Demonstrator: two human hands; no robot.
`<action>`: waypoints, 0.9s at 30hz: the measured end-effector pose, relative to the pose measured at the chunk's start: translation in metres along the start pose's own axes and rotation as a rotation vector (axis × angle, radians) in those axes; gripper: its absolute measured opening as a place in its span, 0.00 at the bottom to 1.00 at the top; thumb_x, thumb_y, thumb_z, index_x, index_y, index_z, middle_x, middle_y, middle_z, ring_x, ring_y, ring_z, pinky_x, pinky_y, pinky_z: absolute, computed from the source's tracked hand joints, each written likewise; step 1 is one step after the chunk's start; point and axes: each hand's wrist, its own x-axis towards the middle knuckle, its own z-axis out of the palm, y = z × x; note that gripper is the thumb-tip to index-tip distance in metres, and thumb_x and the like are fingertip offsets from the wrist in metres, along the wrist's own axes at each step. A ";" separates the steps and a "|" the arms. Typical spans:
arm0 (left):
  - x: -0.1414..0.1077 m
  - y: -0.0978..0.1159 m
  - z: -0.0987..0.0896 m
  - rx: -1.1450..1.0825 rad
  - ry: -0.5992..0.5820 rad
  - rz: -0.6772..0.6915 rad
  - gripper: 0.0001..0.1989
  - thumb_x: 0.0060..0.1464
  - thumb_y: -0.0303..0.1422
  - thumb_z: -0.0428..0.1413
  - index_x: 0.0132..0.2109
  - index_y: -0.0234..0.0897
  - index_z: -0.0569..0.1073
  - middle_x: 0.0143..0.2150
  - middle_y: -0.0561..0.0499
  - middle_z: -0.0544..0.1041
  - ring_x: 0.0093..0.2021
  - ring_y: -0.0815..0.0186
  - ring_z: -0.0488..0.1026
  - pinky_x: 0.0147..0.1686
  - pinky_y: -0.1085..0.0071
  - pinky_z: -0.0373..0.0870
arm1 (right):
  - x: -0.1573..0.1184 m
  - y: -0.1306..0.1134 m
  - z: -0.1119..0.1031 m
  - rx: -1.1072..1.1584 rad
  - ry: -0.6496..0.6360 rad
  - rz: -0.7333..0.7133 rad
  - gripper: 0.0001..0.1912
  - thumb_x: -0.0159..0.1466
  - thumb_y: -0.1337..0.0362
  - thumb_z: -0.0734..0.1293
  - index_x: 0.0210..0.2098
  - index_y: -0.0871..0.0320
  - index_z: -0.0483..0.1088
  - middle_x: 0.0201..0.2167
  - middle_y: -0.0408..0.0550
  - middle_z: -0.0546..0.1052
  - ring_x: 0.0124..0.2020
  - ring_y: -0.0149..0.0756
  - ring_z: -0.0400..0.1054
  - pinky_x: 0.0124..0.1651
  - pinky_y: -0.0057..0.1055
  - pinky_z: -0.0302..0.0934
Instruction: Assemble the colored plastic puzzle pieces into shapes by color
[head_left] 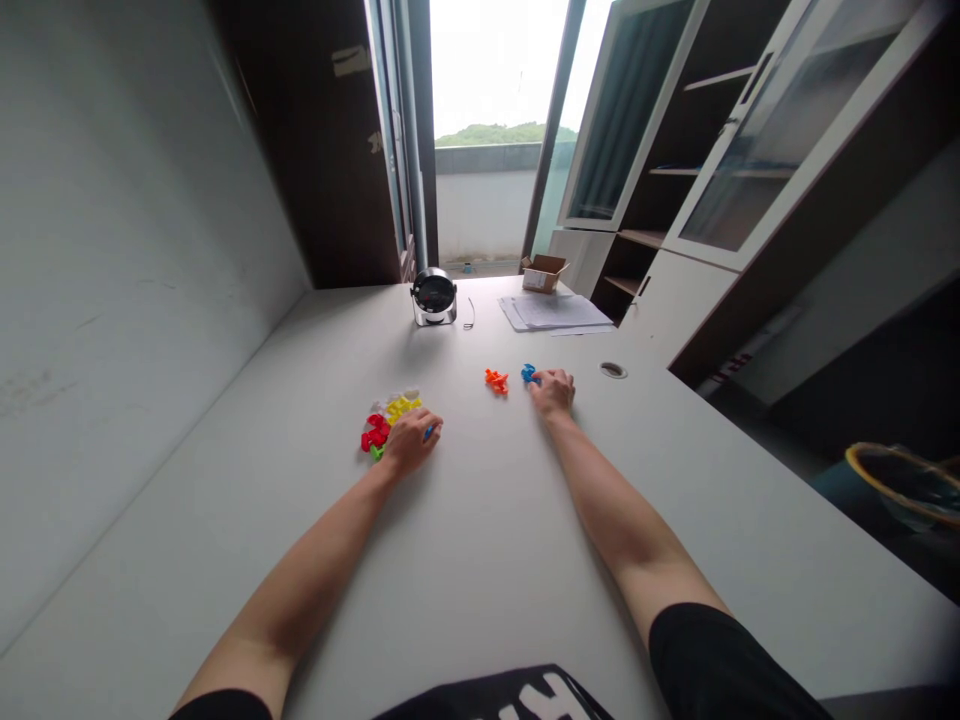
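One blue piece (429, 433) is pinched in the left hand (411, 441), the blue cluster (529, 373) at its two o'clock. The nearer right hand (553, 392) touches that cluster, its grip hard to tell.

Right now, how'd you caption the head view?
Left hand with blue piece beside colourful pile; right hand at blue cluster, orange pieces between.

The left pile (377, 432) mixed red, yellow, white and green pieces; farther right were orange pieces (496, 381) and blue pieces (529, 373). The table (480, 560) was white, the far box (537, 280) brown, the sleeves (720, 655) black.
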 end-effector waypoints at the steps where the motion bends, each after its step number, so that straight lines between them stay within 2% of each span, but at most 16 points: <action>1: 0.000 0.000 0.000 0.002 0.000 0.002 0.08 0.63 0.31 0.51 0.41 0.42 0.76 0.41 0.48 0.77 0.44 0.60 0.72 0.48 0.62 0.67 | 0.000 0.000 0.000 -0.003 0.012 0.010 0.12 0.60 0.62 0.67 0.41 0.55 0.78 0.45 0.55 0.72 0.50 0.49 0.60 0.51 0.41 0.57; 4: 0.000 -0.001 0.000 0.005 -0.003 0.000 0.09 0.64 0.32 0.50 0.41 0.42 0.76 0.41 0.49 0.77 0.44 0.60 0.72 0.48 0.62 0.67 | 0.001 0.000 0.000 -0.003 0.021 0.039 0.12 0.60 0.62 0.67 0.42 0.55 0.77 0.43 0.55 0.72 0.47 0.48 0.62 0.49 0.40 0.58; 12: 0.000 -0.001 -0.001 0.024 -0.010 -0.007 0.09 0.64 0.33 0.50 0.41 0.42 0.76 0.41 0.49 0.77 0.44 0.61 0.72 0.48 0.63 0.67 | 0.003 0.002 0.002 0.060 -0.078 0.058 0.09 0.62 0.64 0.65 0.41 0.55 0.75 0.34 0.49 0.78 0.41 0.42 0.67 0.47 0.36 0.57; 20: 0.000 -0.002 -0.001 0.038 -0.028 -0.020 0.09 0.63 0.32 0.51 0.41 0.43 0.76 0.42 0.49 0.77 0.45 0.60 0.72 0.49 0.64 0.68 | 0.004 0.005 0.006 0.053 -0.093 0.057 0.12 0.63 0.65 0.64 0.43 0.54 0.78 0.39 0.51 0.80 0.44 0.43 0.69 0.49 0.35 0.59; 23: 0.000 -0.004 0.001 0.023 -0.035 -0.012 0.09 0.60 0.28 0.52 0.42 0.43 0.77 0.42 0.49 0.77 0.46 0.60 0.72 0.50 0.63 0.68 | 0.004 0.006 0.007 0.068 -0.084 0.050 0.14 0.63 0.65 0.63 0.43 0.55 0.78 0.40 0.51 0.79 0.44 0.43 0.69 0.50 0.36 0.59; 27: 0.000 -0.007 0.004 -0.006 -0.062 -0.009 0.15 0.55 0.22 0.51 0.44 0.43 0.77 0.44 0.49 0.77 0.49 0.59 0.72 0.52 0.61 0.68 | 0.004 0.005 0.005 0.113 -0.032 0.033 0.13 0.62 0.65 0.62 0.40 0.57 0.78 0.38 0.53 0.78 0.43 0.43 0.68 0.50 0.36 0.60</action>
